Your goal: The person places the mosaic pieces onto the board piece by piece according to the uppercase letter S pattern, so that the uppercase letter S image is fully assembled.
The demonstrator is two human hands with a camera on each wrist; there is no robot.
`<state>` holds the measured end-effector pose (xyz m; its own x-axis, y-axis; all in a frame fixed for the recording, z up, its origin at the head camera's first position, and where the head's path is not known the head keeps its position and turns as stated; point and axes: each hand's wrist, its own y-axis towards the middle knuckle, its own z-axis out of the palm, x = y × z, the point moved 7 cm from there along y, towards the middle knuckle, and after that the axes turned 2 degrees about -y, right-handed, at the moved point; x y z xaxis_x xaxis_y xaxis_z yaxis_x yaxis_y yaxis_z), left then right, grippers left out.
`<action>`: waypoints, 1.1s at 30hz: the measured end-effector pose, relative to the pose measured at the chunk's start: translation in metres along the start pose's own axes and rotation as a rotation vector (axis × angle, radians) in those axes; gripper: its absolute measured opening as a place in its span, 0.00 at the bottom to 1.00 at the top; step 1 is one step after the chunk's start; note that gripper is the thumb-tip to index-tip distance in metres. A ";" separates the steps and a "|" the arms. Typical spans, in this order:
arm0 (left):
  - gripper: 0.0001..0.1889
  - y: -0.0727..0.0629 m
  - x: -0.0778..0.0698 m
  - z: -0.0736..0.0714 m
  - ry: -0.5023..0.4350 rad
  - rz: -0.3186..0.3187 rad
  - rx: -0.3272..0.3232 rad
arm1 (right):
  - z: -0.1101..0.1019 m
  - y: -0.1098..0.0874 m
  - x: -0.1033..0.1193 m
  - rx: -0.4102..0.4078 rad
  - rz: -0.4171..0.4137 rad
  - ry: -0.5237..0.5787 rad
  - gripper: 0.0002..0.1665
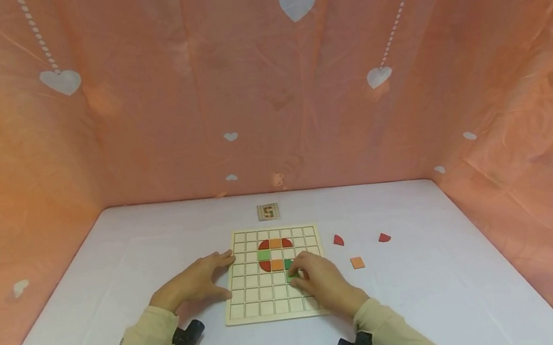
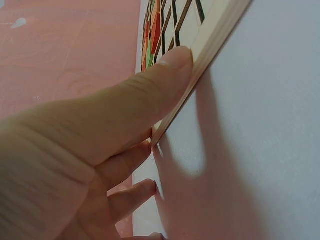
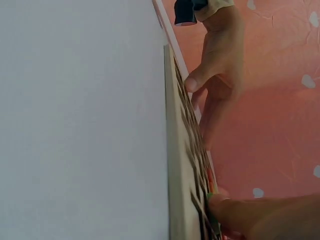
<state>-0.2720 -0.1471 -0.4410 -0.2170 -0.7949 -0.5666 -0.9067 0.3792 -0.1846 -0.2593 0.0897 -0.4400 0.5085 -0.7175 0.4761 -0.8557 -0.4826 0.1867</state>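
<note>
A square wooden grid board (image 1: 268, 309) lies on the table. Set into its cells are red quarter-circles (image 1: 265, 266), orange squares (image 1: 275, 243), a light green square (image 1: 264, 255) and a dark green piece (image 1: 288, 264), together forming a curved outline. My left hand (image 1: 198, 280) rests along the board's left edge, fingers spread; in the left wrist view its thumb (image 2: 172, 70) presses the rim. Over the right half of the board, my right hand (image 1: 325, 282) pinches a green piece (image 1: 292, 278) just below the dark green one. Fingers partly hide that piece.
Beyond the board lies a small pattern card (image 1: 268, 212) showing an S-like figure. To the right are two loose red quarter-circles (image 1: 338, 240) and a loose orange square (image 1: 357, 262). A pink curtain (image 1: 255, 93) with pale hearts encloses the white table (image 1: 158, 229).
</note>
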 end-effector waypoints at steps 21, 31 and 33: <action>0.44 -0.002 0.000 0.001 -0.031 -0.025 0.010 | 0.001 -0.001 0.001 0.096 -0.002 0.128 0.10; 0.44 -0.003 -0.001 0.001 -0.043 -0.018 0.009 | -0.018 -0.001 -0.012 0.051 0.038 0.156 0.12; 0.44 -0.003 -0.002 0.001 -0.043 -0.012 0.006 | -0.023 -0.001 -0.014 0.033 0.043 0.144 0.12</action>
<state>-0.2682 -0.1467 -0.4399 -0.1904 -0.7783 -0.5983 -0.9068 0.3730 -0.1966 -0.2680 0.1117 -0.4275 0.4499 -0.6596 0.6020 -0.8718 -0.4706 0.1359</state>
